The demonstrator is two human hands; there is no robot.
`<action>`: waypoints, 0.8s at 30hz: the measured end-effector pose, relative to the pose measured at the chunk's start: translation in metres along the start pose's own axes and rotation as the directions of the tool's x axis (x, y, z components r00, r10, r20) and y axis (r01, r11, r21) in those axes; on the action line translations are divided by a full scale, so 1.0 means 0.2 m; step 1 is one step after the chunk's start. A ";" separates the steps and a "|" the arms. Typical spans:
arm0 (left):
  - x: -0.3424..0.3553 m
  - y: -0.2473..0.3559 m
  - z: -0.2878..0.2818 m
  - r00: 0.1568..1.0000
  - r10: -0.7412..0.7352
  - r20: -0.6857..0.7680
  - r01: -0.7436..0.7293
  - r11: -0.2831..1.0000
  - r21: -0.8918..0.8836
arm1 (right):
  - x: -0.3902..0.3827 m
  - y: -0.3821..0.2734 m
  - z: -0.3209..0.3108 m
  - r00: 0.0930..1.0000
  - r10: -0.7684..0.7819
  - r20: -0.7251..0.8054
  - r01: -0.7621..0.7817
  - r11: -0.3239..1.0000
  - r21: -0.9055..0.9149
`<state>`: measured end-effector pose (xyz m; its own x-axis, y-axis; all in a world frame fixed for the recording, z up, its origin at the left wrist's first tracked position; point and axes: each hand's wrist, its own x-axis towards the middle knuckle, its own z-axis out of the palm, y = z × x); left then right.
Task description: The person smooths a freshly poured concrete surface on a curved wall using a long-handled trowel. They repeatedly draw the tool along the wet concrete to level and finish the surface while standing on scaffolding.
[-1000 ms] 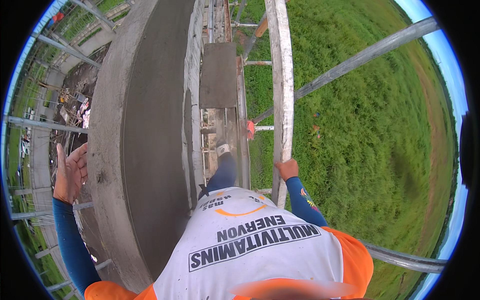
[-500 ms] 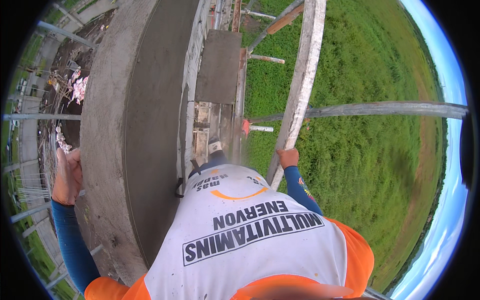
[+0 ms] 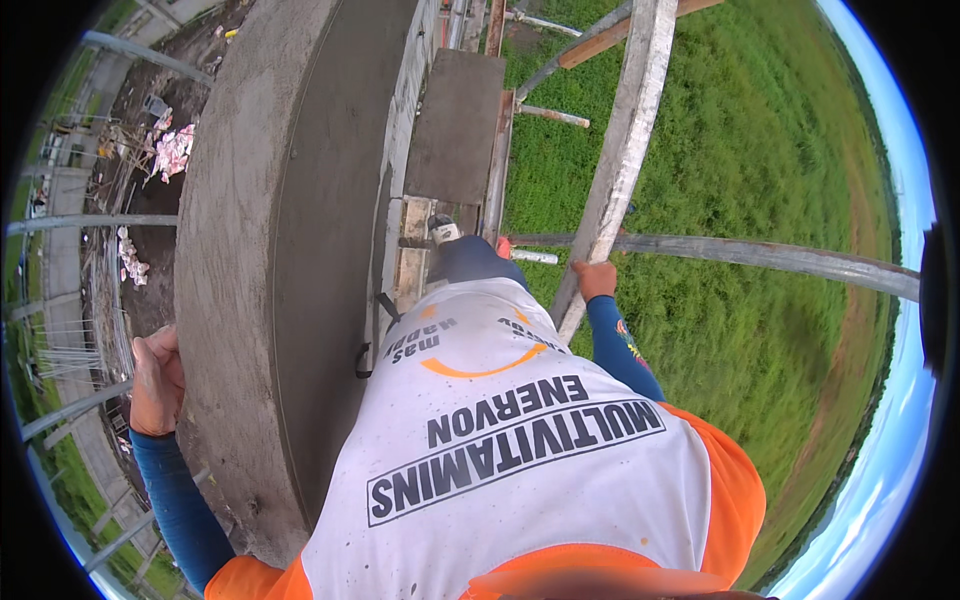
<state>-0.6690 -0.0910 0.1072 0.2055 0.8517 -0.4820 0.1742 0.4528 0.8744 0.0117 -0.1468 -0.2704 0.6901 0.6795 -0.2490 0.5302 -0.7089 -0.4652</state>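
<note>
On the left, my left hand [image 3: 157, 380] is at the outer side of a grey concrete wall top [image 3: 225, 250]. Its fingers are loosely bent and the thumb stands apart; nothing shows in the hand. Whether the fingertips press on the concrete is hard to make out. My right hand [image 3: 596, 279] is closed round a long, pale, weathered rail [image 3: 625, 150] that rises at a slant on the right side. A darker, smoother band of concrete [image 3: 325, 200] runs along the inner side of the wall top.
Below me, a narrow scaffold walkway holds a grey board [image 3: 455, 125], and my shoe [image 3: 443, 230] rests near it. A metal pipe [image 3: 760, 258] crosses to the right over grass [image 3: 740, 150] far below. Left of the wall lie debris and pink-white sacks [image 3: 174, 152].
The view has shifted, so wall, board and rail appear farther right. My left hand sits closer against the wall's side and lower, its fingers more bent. My right hand keeps its grip on the rail.
</note>
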 end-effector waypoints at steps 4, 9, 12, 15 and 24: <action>0.02 -0.02 -0.01 0.995 0.095 0.020 -0.096 0.992 0.076 | 0.11 -0.08 0.02 0.998 -0.054 0.034 0.055 0.998 -0.014; 0.01 -0.03 -0.02 0.998 0.068 0.001 -0.068 0.997 0.045 | 0.16 -0.20 0.02 0.997 -0.058 0.059 0.053 0.995 0.089; 0.00 -0.04 -0.02 0.997 0.074 0.015 -0.075 0.997 0.019 | 0.17 -0.27 0.03 0.998 -0.042 0.040 0.042 0.999 -0.009; -0.02 -0.07 -0.04 0.993 0.109 -0.047 -0.110 0.993 -0.031 | 0.21 -0.31 0.05 0.990 -0.125 0.059 0.131 0.987 -0.099; 0.11 -0.07 -0.42 0.962 -0.137 0.237 0.213 0.919 -0.331 | 0.32 -0.38 0.16 0.992 -0.034 0.120 0.036 0.999 -0.013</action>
<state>-0.7470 -0.0565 0.0894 0.4018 0.6947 -0.5967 -0.1154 0.6848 0.7196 0.0005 -0.0445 -0.2777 0.6070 0.7214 -0.3333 0.5613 -0.6861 -0.4627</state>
